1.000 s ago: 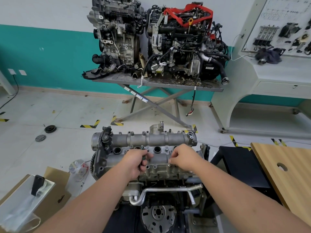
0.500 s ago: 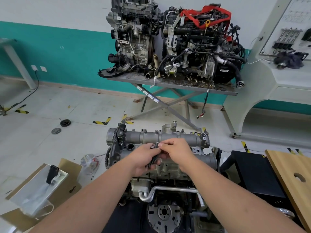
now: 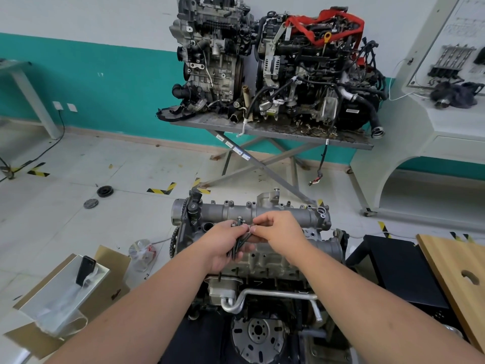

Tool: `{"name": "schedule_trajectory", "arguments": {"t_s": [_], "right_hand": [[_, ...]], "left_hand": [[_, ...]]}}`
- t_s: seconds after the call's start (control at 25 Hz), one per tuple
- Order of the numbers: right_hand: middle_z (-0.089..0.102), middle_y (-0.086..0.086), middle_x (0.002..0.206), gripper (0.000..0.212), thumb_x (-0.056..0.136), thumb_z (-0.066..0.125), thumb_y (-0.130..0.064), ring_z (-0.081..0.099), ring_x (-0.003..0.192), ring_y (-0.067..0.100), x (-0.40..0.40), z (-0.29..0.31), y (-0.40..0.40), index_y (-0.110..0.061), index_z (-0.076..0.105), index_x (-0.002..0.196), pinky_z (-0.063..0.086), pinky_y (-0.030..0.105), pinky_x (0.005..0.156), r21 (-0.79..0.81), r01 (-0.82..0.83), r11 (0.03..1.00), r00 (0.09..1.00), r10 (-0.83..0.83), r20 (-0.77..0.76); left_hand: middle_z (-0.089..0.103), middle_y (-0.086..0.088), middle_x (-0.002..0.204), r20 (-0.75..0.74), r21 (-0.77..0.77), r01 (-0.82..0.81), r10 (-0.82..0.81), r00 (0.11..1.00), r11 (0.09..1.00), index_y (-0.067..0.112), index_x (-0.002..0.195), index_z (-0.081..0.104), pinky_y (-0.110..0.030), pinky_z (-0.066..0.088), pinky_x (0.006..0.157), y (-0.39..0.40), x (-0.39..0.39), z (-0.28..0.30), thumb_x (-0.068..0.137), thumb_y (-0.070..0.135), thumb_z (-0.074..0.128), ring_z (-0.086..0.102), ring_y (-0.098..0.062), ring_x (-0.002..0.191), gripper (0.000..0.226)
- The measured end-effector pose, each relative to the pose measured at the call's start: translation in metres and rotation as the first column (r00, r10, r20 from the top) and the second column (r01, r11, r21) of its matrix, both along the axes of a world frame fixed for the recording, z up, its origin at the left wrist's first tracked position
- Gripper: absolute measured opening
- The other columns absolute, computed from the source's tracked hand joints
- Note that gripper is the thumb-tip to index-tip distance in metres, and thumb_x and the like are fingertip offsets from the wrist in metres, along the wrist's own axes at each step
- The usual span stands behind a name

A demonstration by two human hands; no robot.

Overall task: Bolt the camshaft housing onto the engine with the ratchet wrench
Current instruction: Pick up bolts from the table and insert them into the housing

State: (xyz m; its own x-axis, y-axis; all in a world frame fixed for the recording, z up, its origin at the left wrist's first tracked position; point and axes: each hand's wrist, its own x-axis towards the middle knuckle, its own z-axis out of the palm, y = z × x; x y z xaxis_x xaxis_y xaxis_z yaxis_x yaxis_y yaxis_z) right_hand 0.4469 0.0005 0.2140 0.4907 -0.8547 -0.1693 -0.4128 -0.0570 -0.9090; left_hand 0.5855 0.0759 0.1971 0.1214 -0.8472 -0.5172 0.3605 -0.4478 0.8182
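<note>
no readable text, stand leg stickers (image 3: 233, 147) too small to read

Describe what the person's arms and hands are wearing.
Nothing shows on either one. The left hand and right hand are ungloved, with no rings visible on the fingers. Both forearms are bare up to the frame edge: no sleeves, watch, wristband or markings in view.
</note>
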Motion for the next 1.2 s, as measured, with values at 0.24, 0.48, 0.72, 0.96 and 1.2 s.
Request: {"name": "schedule_trajectory", "arguments": {"t_s": [0.24,0.48,0.72,0.96,1.2], "right_hand": [[0.068,-0.017,0.069,0.006,0.087,0.075,-0.020,0.067,0.069,0.004,-0.014,-0.001,-0.010,-0.026,0.076,0.086,0.054,0.023,0.071,-0.314,-0.054,0.948,0.975,-0.018,-0.221],[0.067,-0.006,0.085,0.018,0.097,0.059,-0.022,0.056,0.079,0.013,-0.015,-0.023,0.001,-0.019,0.076,0.091,0.051,0.033,0.084,-0.494,-0.499,0.712,0.801,0.161,-0.577],[0.071,-0.004,0.092,0.022,0.097,0.054,-0.018,0.064,0.086,0.015,-0.010,-0.030,0.004,-0.018,0.076,0.095,0.054,0.035,0.085,-0.324,-0.669,0.669,0.652,0.319,-0.688],[0.065,-0.002,0.083,0.028,0.097,0.050,-0.012,0.063,0.079,0.021,-0.001,-0.019,0.001,-0.019,0.076,0.086,0.054,0.036,0.071,-0.217,-0.786,0.579,0.458,0.311,-0.833],[0.066,0.006,0.093,0.039,0.106,0.043,-0.037,0.063,0.077,0.026,0.009,-0.019,0.003,-0.016,0.075,0.097,0.045,0.034,0.062,-0.117,-0.797,0.592,0.311,0.237,-0.920]], "left_hand": [[0.070,-0.002,0.082,0.305,0.039,-0.153,0.134,0.943,0.987,0.011,0.103,0.052,-0.022,0.027,0.042,0.000,0.009,-0.018,0.103,0.025,0.047,0.042,-0.011,0.044,0.015],[0.064,0.000,0.080,0.496,-0.037,-0.328,0.302,0.814,0.944,0.013,0.098,0.051,-0.024,0.035,0.042,-0.004,0.032,-0.021,0.101,0.029,0.048,0.044,-0.009,0.045,0.016],[0.060,-0.002,0.080,0.776,0.024,-0.123,0.059,0.628,0.992,0.016,0.112,0.050,-0.029,0.039,0.053,0.005,0.042,-0.036,0.102,0.036,0.046,0.054,-0.013,0.063,0.023],[0.060,0.001,0.081,0.815,0.028,-0.034,-0.003,0.579,0.999,0.020,0.096,0.050,-0.029,0.037,0.054,0.014,0.047,-0.047,0.096,0.043,0.059,0.051,-0.011,0.062,0.024],[0.065,-0.003,0.093,0.766,0.083,0.006,-0.068,0.640,0.997,0.018,0.100,0.055,-0.029,0.041,0.057,0.011,0.053,-0.046,0.095,0.041,0.060,0.054,-0.013,0.066,0.024]]}}
